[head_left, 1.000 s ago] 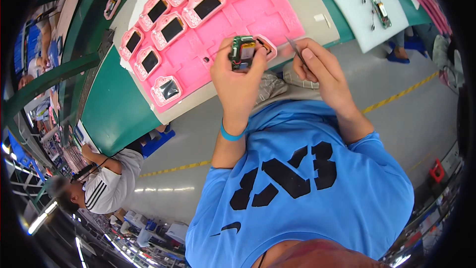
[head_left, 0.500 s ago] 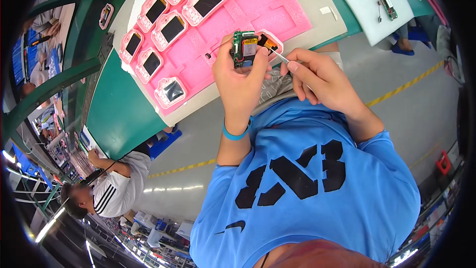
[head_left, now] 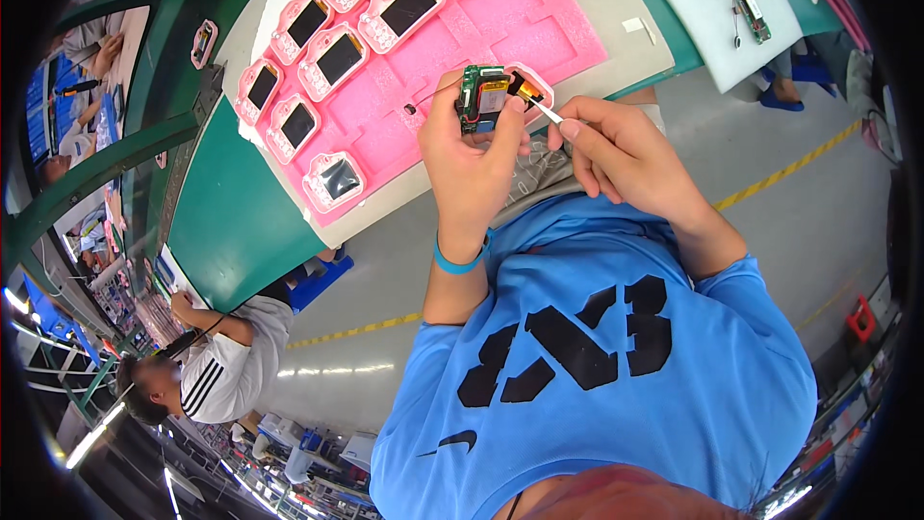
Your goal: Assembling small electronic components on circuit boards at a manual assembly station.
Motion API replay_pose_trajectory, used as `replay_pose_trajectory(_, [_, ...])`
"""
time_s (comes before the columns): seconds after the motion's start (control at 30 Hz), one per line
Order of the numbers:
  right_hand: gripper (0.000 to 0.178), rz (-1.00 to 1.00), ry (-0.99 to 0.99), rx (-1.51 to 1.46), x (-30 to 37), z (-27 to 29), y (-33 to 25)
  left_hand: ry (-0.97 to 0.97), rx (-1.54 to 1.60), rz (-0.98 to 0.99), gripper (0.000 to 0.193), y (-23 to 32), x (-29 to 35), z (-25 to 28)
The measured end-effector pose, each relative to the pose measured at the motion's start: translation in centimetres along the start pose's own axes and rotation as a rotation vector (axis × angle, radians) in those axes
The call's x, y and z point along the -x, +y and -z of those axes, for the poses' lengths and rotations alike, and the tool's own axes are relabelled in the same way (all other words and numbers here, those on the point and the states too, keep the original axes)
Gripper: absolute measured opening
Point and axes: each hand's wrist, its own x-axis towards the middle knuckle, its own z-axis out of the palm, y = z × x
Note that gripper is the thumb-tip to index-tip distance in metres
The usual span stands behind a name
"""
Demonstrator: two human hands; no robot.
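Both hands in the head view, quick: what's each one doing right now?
Left hand: closed, holding a green circuit board and, it seems, the pink casing.
Right hand: closed, fingers pinching a slim tool.

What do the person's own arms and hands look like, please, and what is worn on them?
The left hand and the right hand are ungloved. A plain bright-blue wristband circles the left wrist; the right wrist has none. Both forearms are bare below short blue sleeves.
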Motion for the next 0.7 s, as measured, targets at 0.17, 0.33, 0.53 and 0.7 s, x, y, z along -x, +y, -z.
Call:
replay_pose_trajectory(0.17, [0.023,0.065,-0.019,0.027,-0.1,0.0,0.6,0.003,0.008,-0.004,0.032,-0.1,0.1,0.1])
replay_pose_trajectory(0.33, [0.022,0.059,-0.035,-0.004,-0.2,0.2,0.9,-0.003,-0.020,0.045,0.029,0.9,0.4,0.2])
replay_pose_trajectory(0.53, [0.021,0.126,0.041,-0.085,0.1,-0.2,1.7,-0.086,0.125,0.306,0.025,2.0,2.4,1.0])
replay_pose_trajectory(0.7, [0.014,0.280,0.069,0.225,0.3,0.6,2.3,-0.146,0.103,0.321,0.023,0.8,2.4,1.5])
